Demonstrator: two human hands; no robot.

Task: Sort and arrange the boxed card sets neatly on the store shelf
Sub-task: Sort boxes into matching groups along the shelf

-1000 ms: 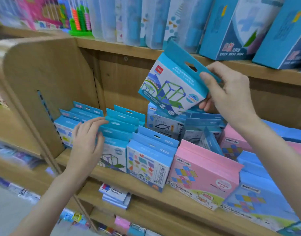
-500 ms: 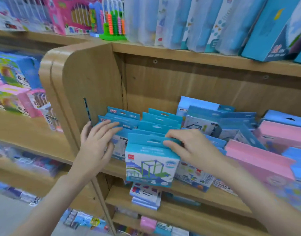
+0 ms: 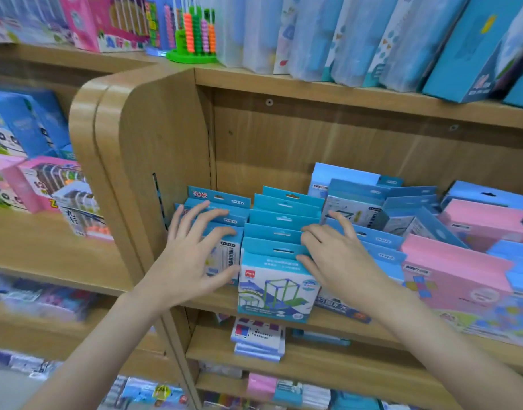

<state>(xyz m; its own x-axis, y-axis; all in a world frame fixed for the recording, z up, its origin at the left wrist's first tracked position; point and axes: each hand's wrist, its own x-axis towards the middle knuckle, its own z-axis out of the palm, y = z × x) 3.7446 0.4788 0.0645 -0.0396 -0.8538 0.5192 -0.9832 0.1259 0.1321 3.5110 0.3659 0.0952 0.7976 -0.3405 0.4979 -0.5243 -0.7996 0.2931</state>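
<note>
Several teal boxed card sets stand in rows on the wooden shelf point(image 3: 328, 321). The front box point(image 3: 276, 288), with a green frame picture, stands upright at the shelf's front edge, heading the middle row point(image 3: 284, 217). My left hand point(image 3: 192, 250) rests with spread fingers on the left row of boxes point(image 3: 221, 202). My right hand point(image 3: 340, 255) lies with fingers extended against the right side of the middle row's hang tabs, touching the front box's top. Pink boxes point(image 3: 455, 270) and light blue ones point(image 3: 381, 241) lean to the right.
The shelf's rounded side panel point(image 3: 130, 161) stands just left of my left hand. The upper shelf point(image 3: 343, 93) carries tall blue boxes and a green abacus point(image 3: 195, 37). A lower shelf holds a small stack of card packs point(image 3: 258, 338). More toy boxes point(image 3: 32, 179) fill the neighbouring shelving at left.
My right hand brought the green-frame box down from the air and set it at the front of the middle row, then let go. My left hand stayed on the left row.
</note>
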